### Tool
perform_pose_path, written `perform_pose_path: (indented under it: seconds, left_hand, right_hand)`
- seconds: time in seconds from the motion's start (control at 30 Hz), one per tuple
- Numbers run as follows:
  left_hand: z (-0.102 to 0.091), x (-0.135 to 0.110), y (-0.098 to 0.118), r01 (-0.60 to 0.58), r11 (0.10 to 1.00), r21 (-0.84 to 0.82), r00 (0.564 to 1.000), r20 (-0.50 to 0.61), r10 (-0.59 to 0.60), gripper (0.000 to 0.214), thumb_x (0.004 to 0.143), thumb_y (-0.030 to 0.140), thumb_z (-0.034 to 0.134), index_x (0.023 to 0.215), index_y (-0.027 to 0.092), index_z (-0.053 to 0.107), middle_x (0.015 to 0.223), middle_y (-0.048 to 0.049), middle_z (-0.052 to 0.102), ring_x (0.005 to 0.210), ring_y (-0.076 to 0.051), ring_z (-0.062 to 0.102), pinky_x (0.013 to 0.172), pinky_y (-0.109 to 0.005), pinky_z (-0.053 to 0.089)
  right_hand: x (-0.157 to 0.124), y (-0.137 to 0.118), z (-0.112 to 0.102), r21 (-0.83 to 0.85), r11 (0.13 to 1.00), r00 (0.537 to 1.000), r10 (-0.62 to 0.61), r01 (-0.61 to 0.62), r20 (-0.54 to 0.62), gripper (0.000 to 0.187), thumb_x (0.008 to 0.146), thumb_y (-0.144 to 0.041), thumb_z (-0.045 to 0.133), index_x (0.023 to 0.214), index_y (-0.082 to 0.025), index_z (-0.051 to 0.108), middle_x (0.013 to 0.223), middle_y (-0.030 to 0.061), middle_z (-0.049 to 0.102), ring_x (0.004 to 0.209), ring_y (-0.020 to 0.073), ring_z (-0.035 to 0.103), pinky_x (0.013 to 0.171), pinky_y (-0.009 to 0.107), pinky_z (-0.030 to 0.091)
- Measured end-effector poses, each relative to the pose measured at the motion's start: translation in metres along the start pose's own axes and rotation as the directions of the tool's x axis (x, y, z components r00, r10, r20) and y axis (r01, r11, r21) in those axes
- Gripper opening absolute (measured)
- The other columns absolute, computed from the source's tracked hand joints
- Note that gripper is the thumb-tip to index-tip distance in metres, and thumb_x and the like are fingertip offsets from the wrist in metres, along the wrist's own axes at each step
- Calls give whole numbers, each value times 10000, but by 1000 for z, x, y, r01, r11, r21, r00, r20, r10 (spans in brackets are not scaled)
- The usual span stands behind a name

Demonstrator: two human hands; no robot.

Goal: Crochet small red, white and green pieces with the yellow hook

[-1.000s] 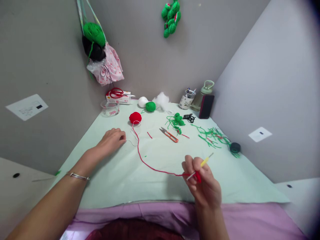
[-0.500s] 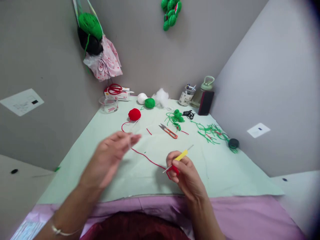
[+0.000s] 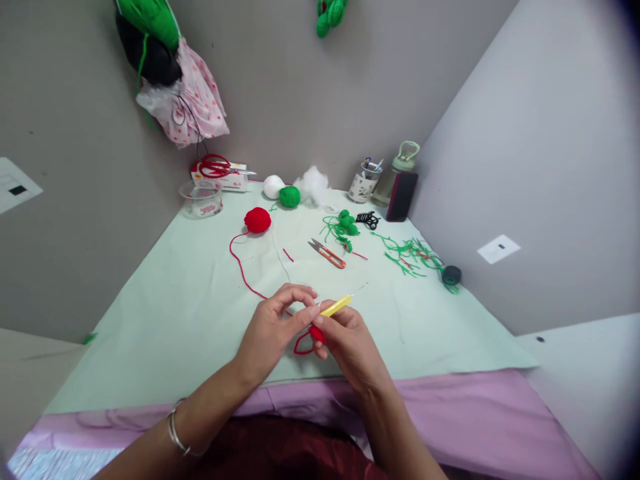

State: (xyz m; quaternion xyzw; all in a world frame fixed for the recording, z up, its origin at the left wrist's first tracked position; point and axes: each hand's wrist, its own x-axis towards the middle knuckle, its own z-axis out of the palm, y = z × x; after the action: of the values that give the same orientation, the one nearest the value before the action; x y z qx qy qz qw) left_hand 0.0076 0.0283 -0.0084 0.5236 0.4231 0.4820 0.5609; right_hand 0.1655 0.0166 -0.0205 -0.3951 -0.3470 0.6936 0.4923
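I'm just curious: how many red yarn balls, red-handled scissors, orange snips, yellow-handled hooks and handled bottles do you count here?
Red yarn ball: 1
Red-handled scissors: 1
Orange snips: 1
Yellow-handled hook: 1
Handled bottle: 1
Total: 5

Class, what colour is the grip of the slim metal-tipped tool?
The tool's grip is yellow; it shows best in the head view.

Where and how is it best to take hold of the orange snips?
Probably by the orange handle, coming from the near right side: the snips lie flat, with the handle's end nearer the right hand and the blades pointing away to the left. A pinch across the handle's width should stay clear of the blades.
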Motion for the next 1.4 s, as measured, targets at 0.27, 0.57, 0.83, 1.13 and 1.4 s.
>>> perform_pose_path:
  seconds: [0.27, 0.57, 0.83, 1.13, 1.4]
  left_hand:
    - [-3, -4, 7, -5, 988, -157, 1000, -14, 2, 310, 961, 534, 681, 1055, 239, 674, 1191, -65, 651, 1130, -234, 636, 985, -383, 574]
    - [12, 12, 13, -212, 974, -76, 970, 103, 219, 527, 1073, 491, 469, 662, 230, 670, 1243, -91, 774, 1482, -313, 491, 1310, -539, 205]
    - [0, 5, 6, -308, 905, 293, 938, -67, 341, 356, 1046, 430, 533, 781, 235, 671, 1181, -115, 733, 1221, -313, 613, 1087, -489, 474]
    - [20, 10, 28, 50, 925, -378, 973, 229, 41, 363, 1035, 569, 550, 1215, 299, 712, 1544, -71, 593, 1469, -334, 515, 1088, -493, 549]
    - [11, 20, 20, -406, 887, 221, 913, 136, 384, 275, 1001, 382, 653, 824, 276, 835, 1156, -53, 819, 1494, -302, 486, 1346, -523, 56]
  right_hand:
    - [-9, -5, -5, 12, 999, 999, 46, -46, -8, 312, 698, -379, 932, 782, -151, 737, 497, -64, 570, 383, 55, 457, 387, 183, 325]
    - [-24, -15, -9, -46, 998, 999, -32, 32, -2, 287, 749, -379, 910, 801, -160, 732, 494, -55, 604, 360, 57, 472, 386, 189, 323]
    - [-20, -19, -12, -68, 993, 993, -100, 95, -65, 276, 729, -375, 913, 766, -162, 740, 510, -43, 603, 384, 67, 472, 392, 206, 339]
    - [-27, -19, -8, -85, 992, 996, -94, 94, 6, 249, 782, -371, 886, 798, -171, 738, 536, -47, 598, 380, 71, 488, 392, 208, 364]
    - [-28, -21, -7, -94, 980, 984, -178, 175, -23, 226, 788, -348, 883, 762, -172, 743, 667, -29, 609, 416, 61, 508, 375, 205, 367]
